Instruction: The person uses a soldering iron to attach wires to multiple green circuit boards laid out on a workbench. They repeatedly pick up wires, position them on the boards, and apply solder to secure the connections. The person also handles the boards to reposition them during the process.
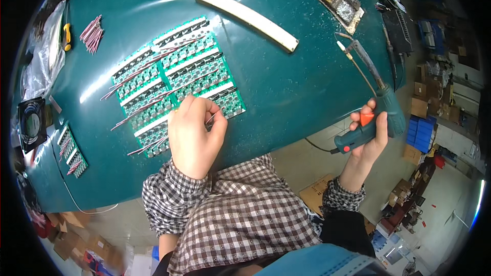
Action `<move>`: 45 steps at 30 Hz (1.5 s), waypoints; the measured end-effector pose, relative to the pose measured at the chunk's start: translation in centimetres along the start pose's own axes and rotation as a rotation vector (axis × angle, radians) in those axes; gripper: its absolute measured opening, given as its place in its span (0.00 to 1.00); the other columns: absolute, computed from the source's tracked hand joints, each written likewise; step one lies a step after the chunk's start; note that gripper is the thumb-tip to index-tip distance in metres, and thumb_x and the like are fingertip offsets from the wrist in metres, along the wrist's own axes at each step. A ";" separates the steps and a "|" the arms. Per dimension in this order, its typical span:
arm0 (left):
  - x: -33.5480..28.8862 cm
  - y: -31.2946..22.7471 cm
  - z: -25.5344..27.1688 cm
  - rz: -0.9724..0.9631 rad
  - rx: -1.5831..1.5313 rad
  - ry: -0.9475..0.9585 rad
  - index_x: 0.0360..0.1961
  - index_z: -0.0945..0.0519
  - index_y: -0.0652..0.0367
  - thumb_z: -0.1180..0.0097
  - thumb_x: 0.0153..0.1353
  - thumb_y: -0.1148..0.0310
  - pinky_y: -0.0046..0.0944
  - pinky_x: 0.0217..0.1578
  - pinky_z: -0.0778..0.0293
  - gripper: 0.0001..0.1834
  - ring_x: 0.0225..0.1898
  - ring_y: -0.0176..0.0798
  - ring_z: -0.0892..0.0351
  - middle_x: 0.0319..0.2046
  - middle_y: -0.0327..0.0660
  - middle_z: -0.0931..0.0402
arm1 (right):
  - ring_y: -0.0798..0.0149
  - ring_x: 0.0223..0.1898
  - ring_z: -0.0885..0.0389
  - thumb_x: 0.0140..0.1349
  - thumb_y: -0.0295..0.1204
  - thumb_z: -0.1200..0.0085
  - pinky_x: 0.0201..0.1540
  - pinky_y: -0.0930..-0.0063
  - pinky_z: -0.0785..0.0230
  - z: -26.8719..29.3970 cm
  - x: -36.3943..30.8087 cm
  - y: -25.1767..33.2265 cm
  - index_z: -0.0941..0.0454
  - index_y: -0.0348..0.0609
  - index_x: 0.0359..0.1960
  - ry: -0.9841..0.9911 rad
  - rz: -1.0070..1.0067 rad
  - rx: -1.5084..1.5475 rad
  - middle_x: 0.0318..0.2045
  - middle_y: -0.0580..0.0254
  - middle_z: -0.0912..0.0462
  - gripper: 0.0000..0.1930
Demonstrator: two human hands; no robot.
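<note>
My right hand (pixel 372 140) is wrapped round the handle of a dark green soldering gun (pixel 393 115) with an orange trigger. Its metal tip and a thin feed tube point up and away, over the right side of the table. Over the near part of a panel of green circuit boards (pixel 199 60) my left hand (pixel 193 135) is closed in a pinch. What sits between those fingertips is too small to make out. Thin red, white and black wires (pixel 146 117) lie across the rows of boards, several sticking out past the left edge. My left hand hides part of the lower rows.
A long white bar (pixel 248 18) lies beyond the boards. Far right stands a stained soldering tray (pixel 340 5). A wire bundle (pixel 92 34), a yellow-handled tool (pixel 67 37), a smaller board strip (pixel 71 151) and a black fan (pixel 31 125) are at left. The green table (pixel 276 102) has a curved-looking near edge.
</note>
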State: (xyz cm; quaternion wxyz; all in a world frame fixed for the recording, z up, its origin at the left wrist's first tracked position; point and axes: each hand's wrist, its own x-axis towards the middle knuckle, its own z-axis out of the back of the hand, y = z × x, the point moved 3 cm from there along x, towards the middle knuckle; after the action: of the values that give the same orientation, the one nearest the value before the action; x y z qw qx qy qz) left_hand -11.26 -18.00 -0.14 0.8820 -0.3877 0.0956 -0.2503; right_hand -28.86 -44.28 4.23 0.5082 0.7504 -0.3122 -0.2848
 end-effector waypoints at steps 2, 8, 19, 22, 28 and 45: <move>0.0 -0.2 0.0 0.016 -0.006 0.000 0.22 0.28 0.57 0.43 0.45 0.75 0.39 0.27 0.40 0.05 0.22 0.39 0.32 0.20 0.37 0.34 | 0.59 0.29 0.18 0.64 0.37 0.54 0.24 0.76 0.21 0.0 -0.7 -0.2 0.32 0.30 0.45 -0.001 -0.012 -0.016 0.31 0.55 0.24 0.18; 0.1 -0.2 0.1 -0.017 0.005 -0.023 0.21 0.27 0.59 0.44 0.45 0.77 0.37 0.25 0.37 0.04 0.21 0.37 0.33 0.20 0.38 0.33 | 0.59 0.28 0.19 0.63 0.39 0.53 0.24 0.76 0.22 -0.9 -2.2 -1.0 0.32 0.30 0.45 0.033 -0.057 -0.008 0.31 0.55 0.24 0.20; -0.8 -2.3 0.4 0.185 -0.942 -0.079 0.38 0.25 0.63 0.41 0.54 0.77 0.24 0.30 0.31 0.10 0.30 0.27 0.26 0.31 0.38 0.25 | 0.59 0.30 0.20 0.63 0.41 0.52 0.24 0.75 0.23 -4.6 -4.9 -4.0 0.37 0.31 0.46 0.306 -0.131 0.032 0.32 0.54 0.26 0.23; -0.4 -1.8 -0.5 0.443 -1.340 0.094 0.43 0.26 0.64 0.45 0.60 0.70 0.23 0.28 0.31 0.12 0.29 0.26 0.26 0.33 0.39 0.23 | 0.56 0.28 0.19 0.59 0.41 0.48 0.24 0.72 0.21 -5.4 -5.5 -4.3 0.34 0.30 0.45 0.298 -0.145 0.018 0.32 0.53 0.25 0.24; -0.4 -1.4 -1.0 0.504 -1.619 0.094 0.40 0.24 0.64 0.49 0.63 0.68 0.23 0.26 0.30 0.10 0.27 0.25 0.26 0.31 0.40 0.22 | 0.54 0.27 0.18 0.57 0.39 0.45 0.24 0.69 0.20 -5.7 -6.2 -4.7 0.32 0.27 0.45 0.304 -0.177 -0.041 0.31 0.52 0.24 0.25; -1.1 -0.6 2.0 0.079 -0.811 -0.303 0.39 0.24 0.65 0.43 0.55 0.78 0.28 0.31 0.28 0.09 0.31 0.32 0.25 0.33 0.42 0.24 | 0.60 0.25 0.21 0.62 0.41 0.51 0.22 0.75 0.24 -5.6 -6.2 -4.7 0.34 0.30 0.44 0.220 -0.247 -0.001 0.29 0.55 0.25 0.22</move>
State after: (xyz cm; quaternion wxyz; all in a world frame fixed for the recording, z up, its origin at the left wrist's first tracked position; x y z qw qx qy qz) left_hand -11.65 -16.50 1.67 0.6713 -0.7312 0.0706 -0.0987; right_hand -27.80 -34.97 2.27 0.5008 0.8095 -0.1599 -0.2613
